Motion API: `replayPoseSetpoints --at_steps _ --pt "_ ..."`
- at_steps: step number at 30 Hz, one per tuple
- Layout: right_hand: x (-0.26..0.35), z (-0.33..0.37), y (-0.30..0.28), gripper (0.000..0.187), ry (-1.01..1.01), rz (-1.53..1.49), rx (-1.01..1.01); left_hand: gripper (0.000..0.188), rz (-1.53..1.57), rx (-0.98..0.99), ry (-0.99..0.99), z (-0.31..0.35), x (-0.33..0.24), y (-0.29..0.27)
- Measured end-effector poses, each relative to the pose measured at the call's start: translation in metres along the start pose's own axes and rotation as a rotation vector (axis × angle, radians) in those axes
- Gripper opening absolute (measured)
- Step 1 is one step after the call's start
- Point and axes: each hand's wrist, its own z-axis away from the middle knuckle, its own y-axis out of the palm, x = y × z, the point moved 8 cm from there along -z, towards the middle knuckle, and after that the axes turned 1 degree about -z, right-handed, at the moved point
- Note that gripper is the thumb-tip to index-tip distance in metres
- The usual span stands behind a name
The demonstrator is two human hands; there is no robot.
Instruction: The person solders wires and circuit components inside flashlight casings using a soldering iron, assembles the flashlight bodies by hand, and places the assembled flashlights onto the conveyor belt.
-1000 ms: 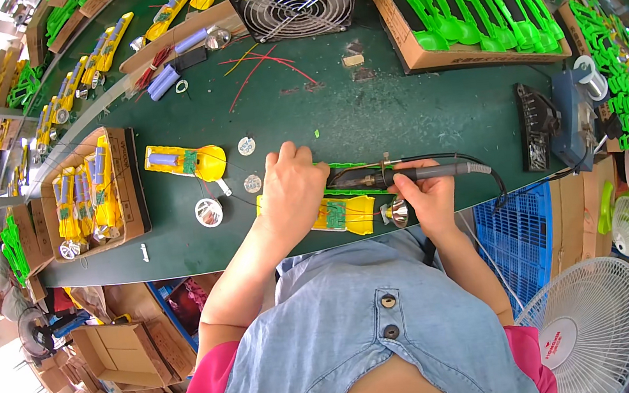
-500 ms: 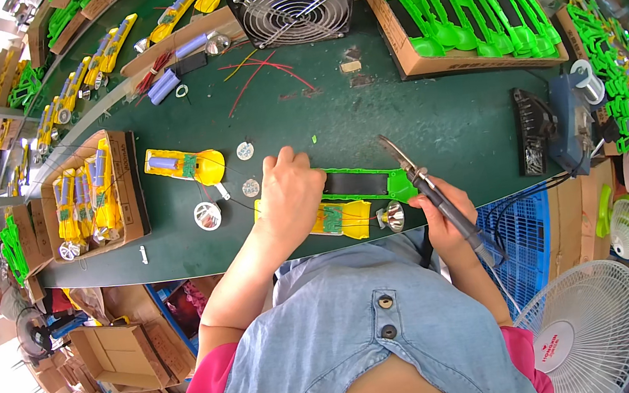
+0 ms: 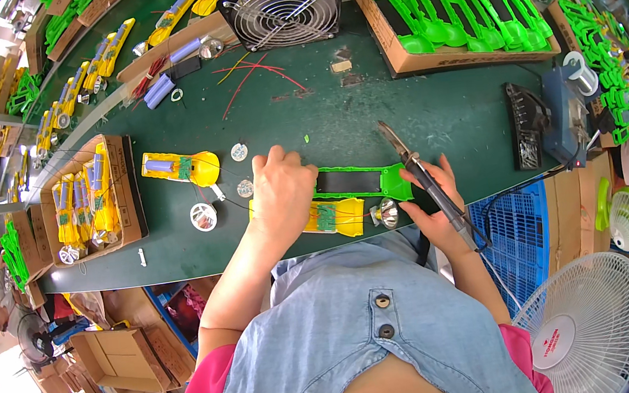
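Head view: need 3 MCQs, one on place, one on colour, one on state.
1. Where does the left hand rest?
A. on the yellow and green housings at the bench's near edge
B. on the desk fan
C. in the cardboard tray of yellow parts

2. What colour are the parts in the cardboard box at the far right of the bench?
A. yellow
B. green
C. blue

3. How is the soldering iron held by the right hand?
A. flat on the bench
B. tip raised, pointing away from the person
C. parked in its stand

Answers:
1 A, the palm covers the yellow housing beside the green housing.
2 B, green shells fill it.
3 B, the tip stands clear above the green housing.
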Motion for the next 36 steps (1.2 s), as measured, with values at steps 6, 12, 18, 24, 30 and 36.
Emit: replayPoseSetpoints --at_steps 6,12,18,24,30,36 --pt "0.003 -0.003 0.000 0.042 0.007 -0.017 0.006 0.007 0.036 0.010 -0.018 0.001 0.008 0.002" --pt "-0.004 -0.003 0.001 0.042 0.034 -0.083 0.001 0.019 0.707 -0.219 -0.094 0.009 0.017 -0.042" --pt "0.000 -0.005 0.001 0.042 0.034 -0.104 0.003 0.030 0.258 -0.129 0.268 0.025 -0.047 -0.023" --pt "0.001 -0.011 0.011 0.043 0.038 -0.130 0.031 0.022 0.590 -0.307 0.135 0.026 -0.033 -0.011" --pt "0.008 -0.028 0.035 0.049 -0.084 -0.159 0.181 0.006 0.434 -0.271 -0.058 0.009 -0.024 -0.001" --pt "0.032 -0.028 -0.008 0.028 -0.325 -0.037 0.000 0.006 0.407 -0.152 -0.124 0.004 -0.019 0.008"
